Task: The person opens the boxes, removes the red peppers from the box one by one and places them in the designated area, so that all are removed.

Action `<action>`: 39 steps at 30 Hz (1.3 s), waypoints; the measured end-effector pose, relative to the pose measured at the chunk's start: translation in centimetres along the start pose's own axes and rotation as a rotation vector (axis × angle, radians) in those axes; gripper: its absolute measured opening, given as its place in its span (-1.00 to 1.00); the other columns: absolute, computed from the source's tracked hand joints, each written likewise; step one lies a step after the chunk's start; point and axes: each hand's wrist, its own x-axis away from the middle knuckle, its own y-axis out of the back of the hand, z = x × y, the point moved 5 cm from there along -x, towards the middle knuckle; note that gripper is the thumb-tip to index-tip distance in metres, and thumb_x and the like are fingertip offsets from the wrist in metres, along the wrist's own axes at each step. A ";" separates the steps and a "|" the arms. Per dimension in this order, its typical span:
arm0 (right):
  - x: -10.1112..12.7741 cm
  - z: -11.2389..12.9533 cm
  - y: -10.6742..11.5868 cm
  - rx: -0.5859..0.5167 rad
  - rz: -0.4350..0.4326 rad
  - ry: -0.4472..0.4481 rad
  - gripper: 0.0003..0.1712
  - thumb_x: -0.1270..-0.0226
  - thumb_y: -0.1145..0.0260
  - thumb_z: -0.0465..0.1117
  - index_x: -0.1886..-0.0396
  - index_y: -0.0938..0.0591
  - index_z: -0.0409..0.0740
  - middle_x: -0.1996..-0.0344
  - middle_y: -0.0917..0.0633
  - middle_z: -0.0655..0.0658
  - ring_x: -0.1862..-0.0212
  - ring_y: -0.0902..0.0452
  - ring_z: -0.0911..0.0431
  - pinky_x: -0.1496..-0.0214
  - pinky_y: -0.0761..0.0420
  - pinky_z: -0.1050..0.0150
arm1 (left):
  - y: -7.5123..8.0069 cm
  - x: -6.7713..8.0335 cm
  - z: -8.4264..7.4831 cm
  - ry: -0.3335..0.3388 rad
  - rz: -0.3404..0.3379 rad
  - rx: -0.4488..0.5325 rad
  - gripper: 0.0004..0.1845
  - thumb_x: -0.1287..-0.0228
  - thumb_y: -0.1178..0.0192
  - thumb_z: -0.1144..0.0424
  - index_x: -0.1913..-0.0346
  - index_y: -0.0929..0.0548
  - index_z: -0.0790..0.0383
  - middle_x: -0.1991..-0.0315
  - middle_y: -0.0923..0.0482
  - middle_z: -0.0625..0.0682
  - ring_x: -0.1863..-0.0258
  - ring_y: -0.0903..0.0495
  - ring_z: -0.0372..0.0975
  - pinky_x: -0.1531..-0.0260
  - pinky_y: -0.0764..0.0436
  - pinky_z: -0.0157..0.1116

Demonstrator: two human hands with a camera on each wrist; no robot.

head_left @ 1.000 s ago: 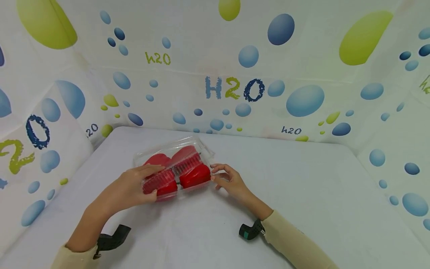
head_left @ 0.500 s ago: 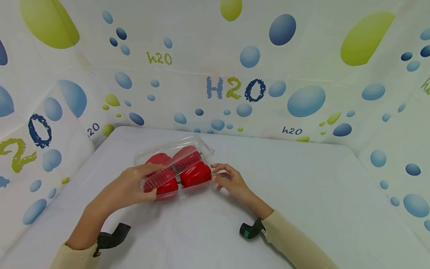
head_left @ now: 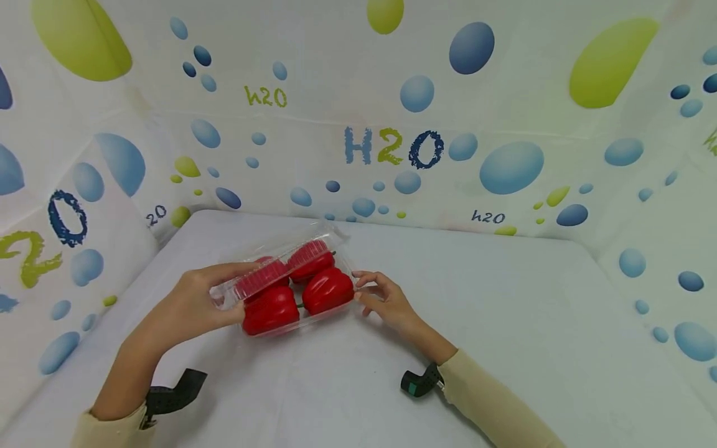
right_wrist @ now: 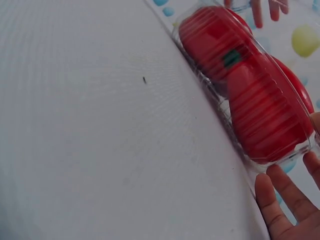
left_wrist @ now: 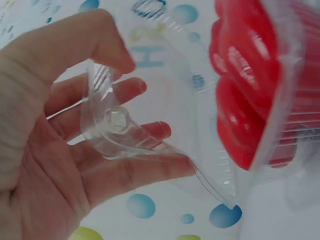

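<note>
A clear plastic clamshell container with several red bell peppers stands on the table in the head view. Its hinged lid is raised, tilted away from the peppers. My left hand grips the lid's left end, thumb on the near side and fingers showing through the plastic in the left wrist view. At the container's right end, my right hand touches the edge with relaxed, spread fingertips. In the right wrist view, fingers rest at the ribbed end wall beside a pepper.
A white cloth covers the table. Behind it and at both sides hangs a white sheet printed with blue and green drops. A black wrist camera sits below my left hand, another camera below my right.
My left hand has drawn the lid up and to the left, so the front peppers now show uncovered. The right hand has stayed at the container's right end.
</note>
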 end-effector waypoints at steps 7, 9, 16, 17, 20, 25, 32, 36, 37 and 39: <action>0.4 1.4 -0.2 -0.010 0.025 -0.009 -0.72 -0.31 -0.18 -0.31 0.03 -0.43 -0.33 -0.29 -0.41 -0.13 0.04 -0.53 0.07 0.22 -0.64 0.07 | 1.3 0.1 -0.3 -0.018 -0.130 -0.109 -0.44 0.14 -0.46 0.27 -0.05 -0.60 0.10 0.02 -0.63 0.16 0.13 -0.62 0.02 0.45 -0.67 -0.16; 0.7 2.1 -0.4 -0.006 0.031 -0.016 -0.71 -0.32 -0.17 -0.31 0.02 -0.42 -0.36 -0.29 -0.40 -0.16 0.03 -0.53 0.09 0.19 -0.64 0.03 | 1.5 0.2 -0.3 -0.008 -0.175 -0.146 -0.46 0.15 -0.47 0.23 -0.03 -0.62 0.08 0.05 -0.64 0.15 0.19 -0.64 0.00 0.46 -0.67 -0.16; 1.3 2.8 -0.6 -0.003 0.019 -0.002 -0.70 -0.32 -0.16 -0.33 -0.01 -0.42 -0.37 -0.23 -0.43 -0.24 0.05 -0.53 0.11 0.17 -0.64 0.05 | 2.1 0.3 0.0 0.012 -0.296 -0.172 -0.48 0.10 -0.46 0.19 -0.03 -0.62 0.07 0.05 -0.64 0.14 0.28 -0.66 -0.01 0.46 -0.66 -0.17; 1.3 2.8 -0.6 -0.006 0.018 -0.002 -0.69 -0.32 -0.16 -0.33 -0.01 -0.42 -0.37 -0.22 -0.44 -0.24 0.05 -0.52 0.11 0.17 -0.64 0.05 | 2.2 0.3 0.1 0.008 -0.318 -0.165 -0.47 0.10 -0.46 0.20 -0.05 -0.62 0.05 0.05 -0.64 0.12 0.26 -0.66 -0.04 0.44 -0.66 -0.28; 1.2 2.8 -0.6 -0.007 0.015 -0.007 -0.69 -0.32 -0.17 -0.31 -0.02 -0.43 -0.36 -0.19 -0.46 -0.23 0.05 -0.52 0.12 0.16 -0.64 0.05 | 2.5 0.3 0.4 -0.007 -0.395 -0.139 -0.42 0.11 -0.46 0.27 -0.10 -0.59 0.00 0.02 -0.63 0.09 0.12 -0.61 -0.29 0.35 -0.53 -0.62; 1.2 2.6 -0.5 -0.002 0.016 -0.015 -0.68 -0.32 -0.18 -0.28 -0.02 -0.44 -0.33 -0.17 -0.48 -0.21 0.06 -0.52 0.14 0.14 -0.64 0.04 | 2.6 0.2 0.8 -0.022 -0.447 -0.090 -0.26 0.13 -0.45 0.35 -0.22 -0.47 -0.04 -0.11 -0.54 0.09 -0.08 -0.38 -0.51 0.20 -0.27 -0.82; 1.3 2.9 -0.6 0.012 0.020 -0.017 -0.67 -0.33 -0.17 -0.28 -0.03 -0.43 -0.34 -0.17 -0.47 -0.21 0.05 -0.53 0.12 0.10 -0.61 -0.05 | 2.8 0.1 1.4 0.062 -0.425 -0.094 -0.02 0.14 -0.45 0.31 -0.39 -0.18 -0.14 -0.33 -0.27 0.08 -0.19 -0.35 0.04 0.08 -0.29 -0.73; 1.3 3.0 -0.6 0.006 0.024 -0.001 -0.66 -0.33 -0.17 -0.30 -0.04 -0.41 -0.35 -0.17 -0.46 -0.24 0.06 -0.52 0.13 0.11 -0.61 -0.06 | 2.9 -0.1 1.9 0.066 -0.420 -0.100 0.06 0.14 -0.44 0.33 -0.43 -0.05 -0.13 -0.37 -0.19 0.08 -0.20 -0.33 0.08 0.06 -0.18 -0.79; 1.4 3.0 -0.6 0.004 0.025 0.004 -0.66 -0.33 -0.16 -0.31 -0.04 -0.41 -0.36 -0.17 -0.46 -0.25 0.07 -0.52 0.13 0.11 -0.61 -0.06 | 2.9 -0.1 2.0 0.063 -0.419 -0.102 0.08 0.14 -0.44 0.34 -0.44 -0.02 -0.12 -0.38 -0.17 0.09 -0.20 -0.34 0.09 0.05 -0.18 -0.79; 1.4 3.1 -0.6 0.003 0.029 0.012 -0.66 -0.33 -0.16 -0.32 -0.05 -0.41 -0.37 -0.17 -0.46 -0.25 0.07 -0.52 0.13 0.12 -0.61 -0.06 | 2.8 -0.1 2.2 0.068 -0.414 -0.102 0.11 0.13 -0.44 0.35 -0.45 0.04 -0.13 -0.40 -0.13 0.09 -0.20 -0.34 0.12 -0.01 -0.29 -0.69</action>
